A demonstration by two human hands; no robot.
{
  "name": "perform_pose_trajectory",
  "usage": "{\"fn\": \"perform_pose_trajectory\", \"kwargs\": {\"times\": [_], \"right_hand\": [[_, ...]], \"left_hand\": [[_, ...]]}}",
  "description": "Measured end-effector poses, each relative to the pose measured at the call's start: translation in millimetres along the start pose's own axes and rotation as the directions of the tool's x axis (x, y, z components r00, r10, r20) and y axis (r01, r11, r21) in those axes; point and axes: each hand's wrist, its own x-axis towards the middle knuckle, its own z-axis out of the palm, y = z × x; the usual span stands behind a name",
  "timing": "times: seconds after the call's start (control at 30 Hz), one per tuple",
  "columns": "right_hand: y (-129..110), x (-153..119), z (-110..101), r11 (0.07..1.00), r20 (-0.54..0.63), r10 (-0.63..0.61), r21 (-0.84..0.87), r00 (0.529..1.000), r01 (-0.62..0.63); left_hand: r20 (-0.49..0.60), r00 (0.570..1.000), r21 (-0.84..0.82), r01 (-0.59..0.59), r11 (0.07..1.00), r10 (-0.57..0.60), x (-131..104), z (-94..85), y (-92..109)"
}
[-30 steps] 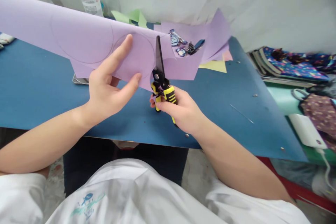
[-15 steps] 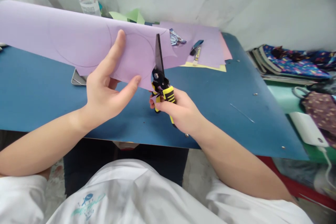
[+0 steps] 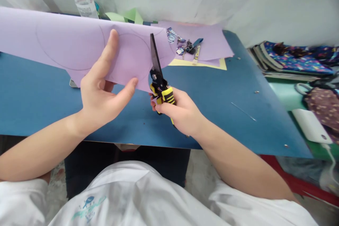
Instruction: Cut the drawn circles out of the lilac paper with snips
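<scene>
My left hand (image 3: 97, 90) holds the sheet (image 3: 69, 44), left of the scissors (image 3: 159, 83), thumb (image 3: 127, 93) and forefinger (image 3: 108, 49) spread wide; my right hand (image 3: 182, 109) grips the handles (image 3: 168, 96). Past half-second: sheet shifted left, baring keys (image 3: 189, 47) right of scissors; blades (image 3: 155, 54) still at drawn circle's (image 3: 132, 56) edge, alignment seemingly kept.
</scene>
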Motion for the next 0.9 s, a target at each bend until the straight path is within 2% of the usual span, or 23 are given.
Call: {"fn": "perform_pose_trajectory", "kwargs": {"times": [0.13,0.27,0.37,0.43,0.6,0.67,0.77,0.9], "right_hand": [[-0.7,-0.8,0.1,1.000,0.008,0.006,0.008,1.000,-0.006],[-1.3,-1.3,0.2,1.000,0.011,0.001,0.011,1.000,-0.001],[-0.9,-1.0,0.0,1.000,0.006,0.001,0.002,1.000,-0.001],[-0.5,-0.9,-0.1,1.000,0.005,0.000,-0.004,1.000,0.000],[-0.2,-0.9,-0.4,1.000,0.002,-0.005,-0.013,1.000,0.005],[-1.2,-1.0,-0.4,1.000,-0.007,-0.005,-0.015,1.000,0.005],[-3.9,-1.1,-0.1,1.000,-0.018,-0.015,-0.026,1.000,0.014],[-7.1,-1.2,0.0,0.998,-0.031,-0.013,-0.055,0.999,0.011]], "left_hand": [[-0.004,1.000,-0.004,-0.028,1.000,0.028,-0.5,0.2,-0.7],[-0.019,0.997,-0.012,0.078,0.997,-0.078,0.0,1.8,6.7],[-0.009,0.994,-0.044,0.108,0.993,-0.109,-0.6,2.1,11.7],[0.002,0.991,-0.068,0.130,0.989,-0.131,-2.2,1.6,8.1],[0.039,0.995,-0.126,0.096,0.987,-0.092,-7.1,-1.6,-17.1],[0.050,0.994,-0.129,0.105,0.986,-0.099,-7.1,-3.1,-19.2],[0.082,0.988,-0.104,0.142,0.984,-0.134,-4.4,-3.6,-6.7],[0.034,0.978,-0.109,0.210,0.972,-0.208,0.1,-0.8,12.1]]}}
